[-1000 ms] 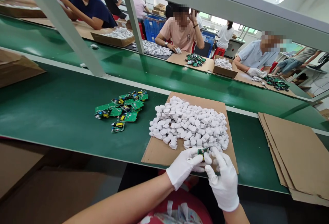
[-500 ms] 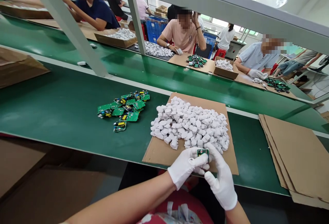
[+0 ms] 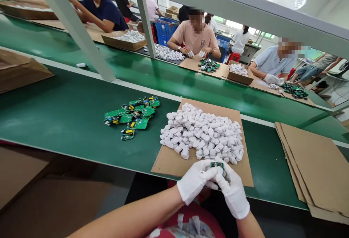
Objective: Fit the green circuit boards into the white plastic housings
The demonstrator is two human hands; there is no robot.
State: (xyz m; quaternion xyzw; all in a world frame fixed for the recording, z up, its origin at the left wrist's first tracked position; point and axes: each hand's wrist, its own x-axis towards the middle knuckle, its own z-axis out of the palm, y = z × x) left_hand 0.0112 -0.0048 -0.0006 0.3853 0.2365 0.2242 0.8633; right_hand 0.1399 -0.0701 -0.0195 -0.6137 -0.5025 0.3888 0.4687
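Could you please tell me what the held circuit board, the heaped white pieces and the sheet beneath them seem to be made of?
Circuit board: probably green-coated rigid laminate, judging by its visible green edge.
White pieces: perhaps matte moulded plastic, given their smooth, rounded, repeated shapes.
Sheet: apparently dull, uncoated cardboard, from its plain brown face.

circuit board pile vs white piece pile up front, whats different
The circuit board pile is green with yellow parts; the white piece pile looks plain white. The white piece pile is larger than the circuit board pile. The white piece pile lies on cardboard, the circuit board pile directly on the table.
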